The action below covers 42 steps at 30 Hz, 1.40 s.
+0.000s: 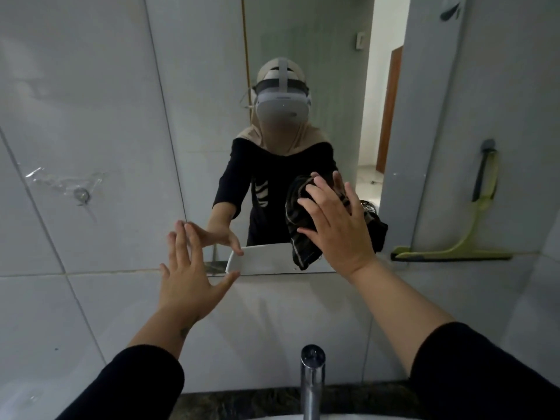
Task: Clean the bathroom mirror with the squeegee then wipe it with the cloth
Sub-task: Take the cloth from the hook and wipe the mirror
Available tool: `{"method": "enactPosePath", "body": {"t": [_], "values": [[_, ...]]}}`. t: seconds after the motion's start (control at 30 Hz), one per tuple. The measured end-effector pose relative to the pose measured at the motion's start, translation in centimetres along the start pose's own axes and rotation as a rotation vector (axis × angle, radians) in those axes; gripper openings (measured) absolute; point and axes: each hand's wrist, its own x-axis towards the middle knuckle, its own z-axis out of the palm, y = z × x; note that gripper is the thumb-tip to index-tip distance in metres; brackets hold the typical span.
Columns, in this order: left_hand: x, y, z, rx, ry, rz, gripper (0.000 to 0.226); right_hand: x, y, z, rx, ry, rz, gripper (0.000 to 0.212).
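Two hands raised: right hand [335, 219] flat, fingers spread, pressing dark cloth [300, 225] on mirror [303, 86]; left hand [189, 268] wide, empty (by lower-left corner).

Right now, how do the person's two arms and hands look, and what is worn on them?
Both arms wear black long sleeves pushed up, leaving the forearms bare. The left hand and right hand are bare: no gloves, rings, or watch visible. A small dark mark shows near the left wrist; what it is cannot be told.
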Motion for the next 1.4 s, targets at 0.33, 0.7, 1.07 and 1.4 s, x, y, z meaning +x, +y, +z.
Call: {"method": "enactPosePath", "body": {"t": [0.33, 0.7, 1.07, 1.4], "values": [[-0.1, 0.1, 1.0, -0.039, 0.068, -0.009, 0.117, -2.0, -2.2, 1.0, 0.132, -0.128, 0.198, 0.08], [0.4, -0.3, 2.9, -0.085, 0.217, 0.025, 0.115, -5.5, 3.5, 1.3, 0.265, 0.052, 0.649, 0.072], [0.3, -0.3, 4.2, -0.115, 0.33, 0.022, 0.107, -12.4, 2.5, 4.6, 0.371, 0.189, 0.694, 0.071], [0.8, -1.0, 4.9, -0.048, 0.402, 0.069, 0.104, -15.8, 1.9, 6.8, -0.001, -0.004, 0.287, 0.073]]}}
